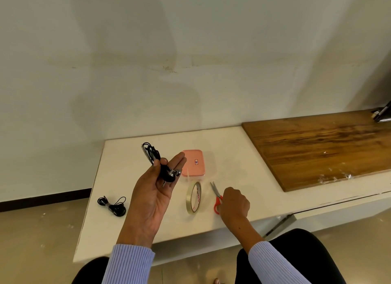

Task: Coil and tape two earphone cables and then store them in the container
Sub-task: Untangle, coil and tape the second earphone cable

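- While the left hand (151,196) is raised palm-up above the white table (243,148), its thumb pins a coiled black earphone cable (155,159) against the fingers; the loops stick up past the fingertips.
- The right hand (233,202) rests on the table with fingers curled round the red handles of the scissors (216,196), whose blades point away toward the wall.
- A second coiled earphone cable (112,203) lies near the table's left edge, well apart from both hands.
- The pink-lidded container (195,163), closed, sits beyond the left fingertips, toward the wall.
- The tape roll (193,198) stands on edge between the two hands, just beside the scissors.
- Bare tabletop lies between the container and the wooden board (317,148), which covers the right part of the surface.
- The front edge runs just under both wrists.
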